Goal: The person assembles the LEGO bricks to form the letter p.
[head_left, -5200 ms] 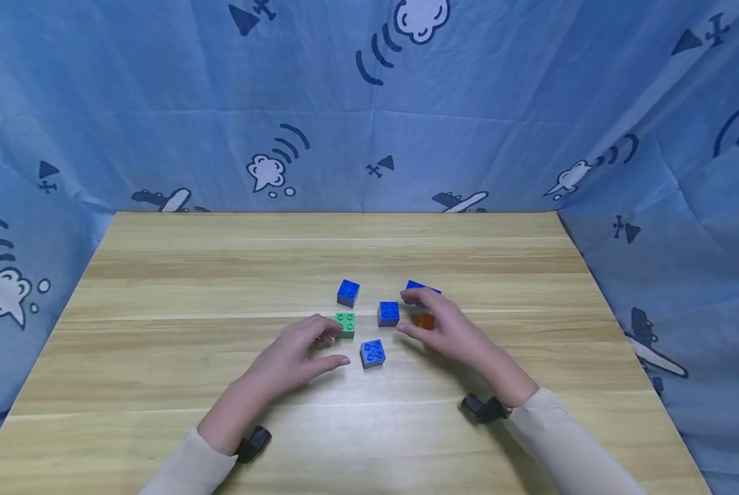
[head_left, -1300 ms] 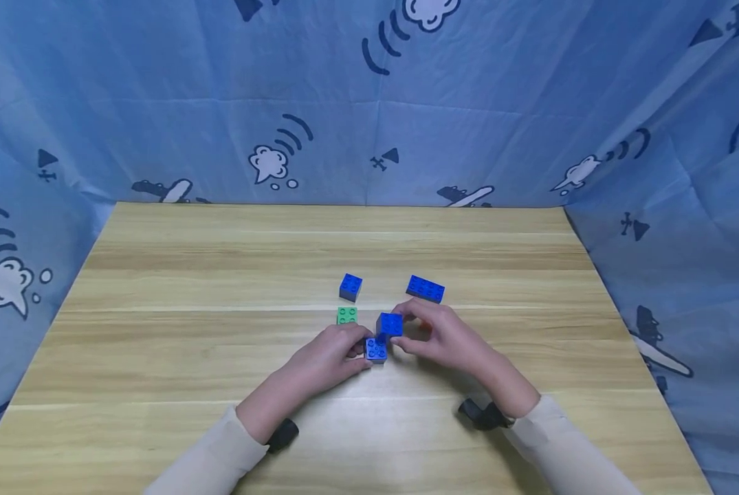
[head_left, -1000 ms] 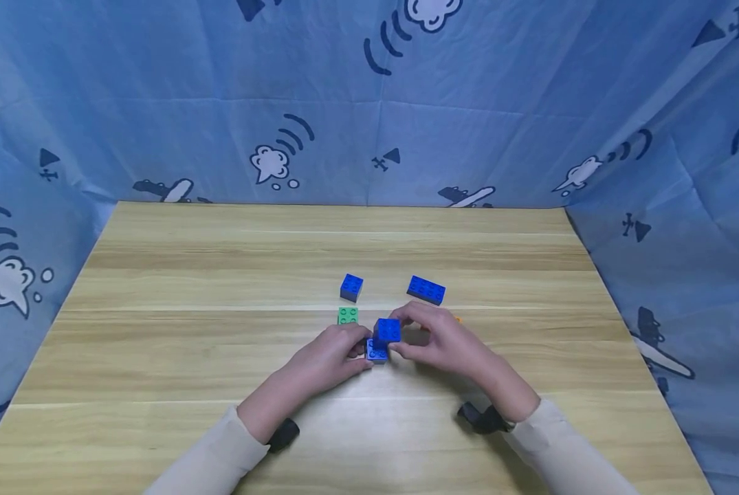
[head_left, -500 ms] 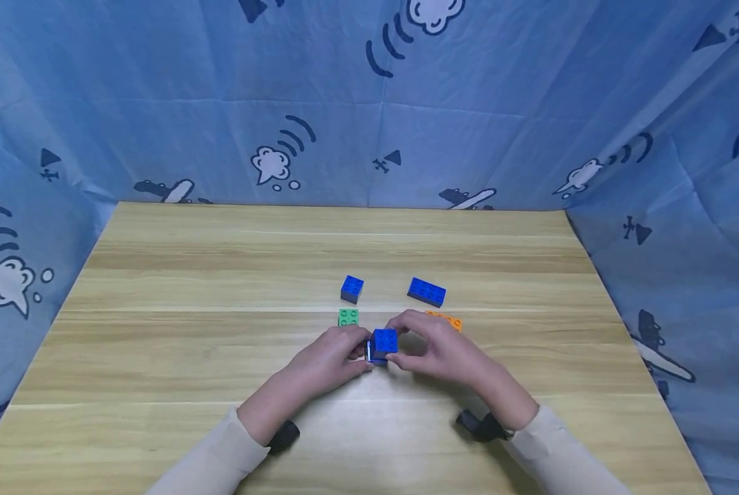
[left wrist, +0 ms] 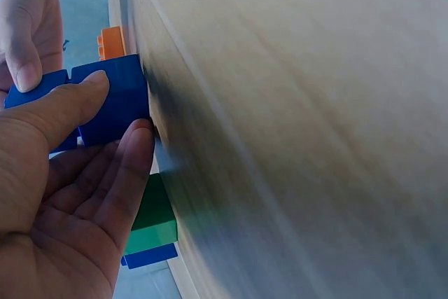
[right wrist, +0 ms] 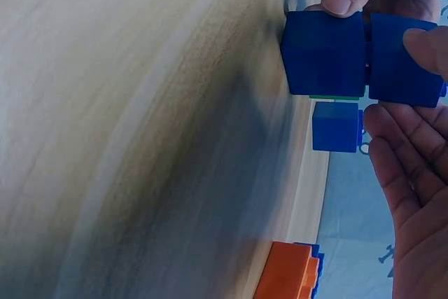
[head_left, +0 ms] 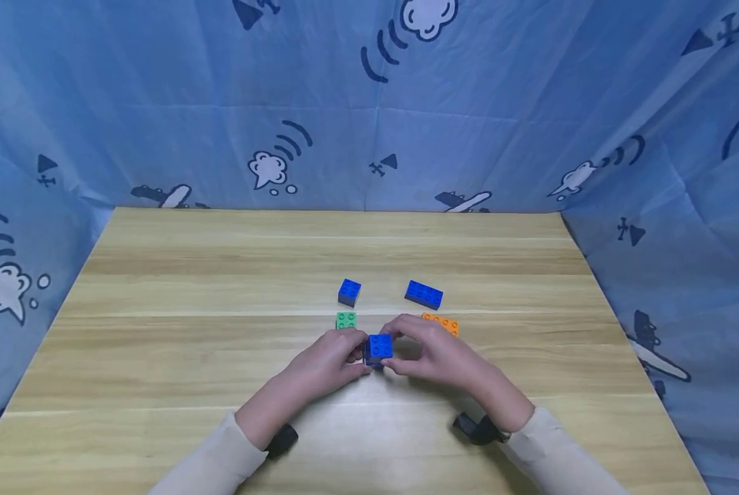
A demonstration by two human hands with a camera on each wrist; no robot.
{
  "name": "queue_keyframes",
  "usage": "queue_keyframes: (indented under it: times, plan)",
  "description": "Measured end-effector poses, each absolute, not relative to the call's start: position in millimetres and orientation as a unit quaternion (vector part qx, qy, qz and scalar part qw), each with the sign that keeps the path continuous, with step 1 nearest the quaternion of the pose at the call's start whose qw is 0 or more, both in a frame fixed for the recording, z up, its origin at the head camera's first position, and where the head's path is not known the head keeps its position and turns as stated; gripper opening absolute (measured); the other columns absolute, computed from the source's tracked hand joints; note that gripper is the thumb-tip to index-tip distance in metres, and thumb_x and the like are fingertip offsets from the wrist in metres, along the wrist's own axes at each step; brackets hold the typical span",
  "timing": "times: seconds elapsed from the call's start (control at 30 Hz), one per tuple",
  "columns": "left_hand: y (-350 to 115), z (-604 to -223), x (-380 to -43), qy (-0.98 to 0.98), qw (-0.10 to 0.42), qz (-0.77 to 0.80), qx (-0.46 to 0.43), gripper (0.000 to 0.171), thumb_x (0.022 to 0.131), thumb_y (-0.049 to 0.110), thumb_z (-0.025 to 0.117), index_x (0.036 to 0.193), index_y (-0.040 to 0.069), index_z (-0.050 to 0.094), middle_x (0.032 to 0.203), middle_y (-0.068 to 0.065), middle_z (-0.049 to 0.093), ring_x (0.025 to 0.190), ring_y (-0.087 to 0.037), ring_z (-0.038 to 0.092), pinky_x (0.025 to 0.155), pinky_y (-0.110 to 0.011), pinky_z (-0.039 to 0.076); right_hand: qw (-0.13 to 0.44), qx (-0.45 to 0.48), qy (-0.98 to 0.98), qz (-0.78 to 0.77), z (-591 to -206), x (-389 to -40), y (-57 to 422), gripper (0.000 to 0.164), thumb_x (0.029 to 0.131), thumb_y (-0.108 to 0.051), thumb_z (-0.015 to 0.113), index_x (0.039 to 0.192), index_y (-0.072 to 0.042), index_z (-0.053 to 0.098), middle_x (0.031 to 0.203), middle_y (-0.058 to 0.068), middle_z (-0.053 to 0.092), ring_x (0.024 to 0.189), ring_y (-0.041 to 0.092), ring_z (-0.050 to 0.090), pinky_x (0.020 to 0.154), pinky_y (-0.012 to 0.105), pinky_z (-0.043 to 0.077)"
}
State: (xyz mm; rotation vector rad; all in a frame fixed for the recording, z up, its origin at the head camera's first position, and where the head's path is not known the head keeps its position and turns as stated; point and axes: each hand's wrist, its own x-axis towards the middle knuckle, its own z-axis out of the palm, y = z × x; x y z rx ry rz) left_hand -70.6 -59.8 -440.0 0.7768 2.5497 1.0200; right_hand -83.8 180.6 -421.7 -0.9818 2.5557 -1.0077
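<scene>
My left hand (head_left: 326, 359) pinches a square blue brick (left wrist: 115, 103) on the table between thumb and fingers. A second square blue brick (head_left: 380, 348) sits right over it, pinched by my right hand (head_left: 434, 350). From the right wrist, a thin gap shows between the lower brick (right wrist: 322, 54) and the upper brick (right wrist: 399, 68). From the head, the upper one hides most of the lower. A green brick (head_left: 346, 320) lies just beyond my left fingers. Behind my right hand is an orange brick (head_left: 443, 323), partly covered by it.
Farther back on the wooden table (head_left: 221, 275) lie another square blue brick (head_left: 349, 292) and a long blue brick (head_left: 424, 294). A blue patterned curtain (head_left: 320, 82) surrounds the table's back and sides.
Earlier both hands were empty. My left hand took hold of the front blue brick; my right lifted the middle one, carried it left and nearer, and lowered it over the other.
</scene>
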Motion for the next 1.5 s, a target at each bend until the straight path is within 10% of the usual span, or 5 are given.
queue_keyframes:
  times: [1.5]
  plan:
    - [-58.7, -443.1, -69.3, 0.884, 0.146, 0.357, 0.266, 0.019, 0.093, 0.014, 0.080, 0.108, 0.008, 0.069, 0.088, -0.002, 0.063, 0.078, -0.013, 0.054, 0.065, -0.020, 0.044, 0.130, -0.324, 0.870, -0.347, -424.4, -79.7, 176.0, 0.034, 0.093, -0.024, 0.080, 0.125, -0.023, 0.068, 0.119, -0.010, 0.072, 0.111, 0.007, 0.067, 0.099, 0.035, 0.064]
